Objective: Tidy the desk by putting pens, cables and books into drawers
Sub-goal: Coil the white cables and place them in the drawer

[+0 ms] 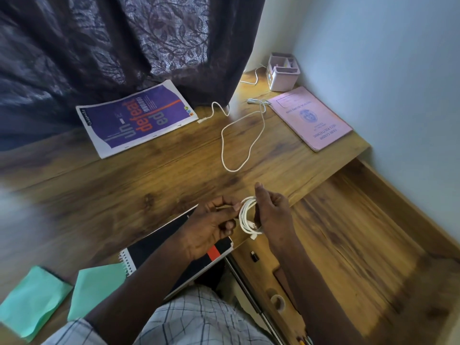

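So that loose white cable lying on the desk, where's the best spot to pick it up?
Probably the rounded near end of the loose cable, pinched from above on the person's side. The loop lies flat on bare desk there, while one far plug sits by the pink book. The left hand and right hand hold the coiled cable.

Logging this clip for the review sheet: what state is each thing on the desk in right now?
coiled cable, looped, held in both hands
left hand, pinching the coiled cable
right hand, gripping the coiled cable
loose cable, uncoiled, lying free
purple book, closed, flat
pink record book, closed, flat
spiral notebook, closed
drawer, open
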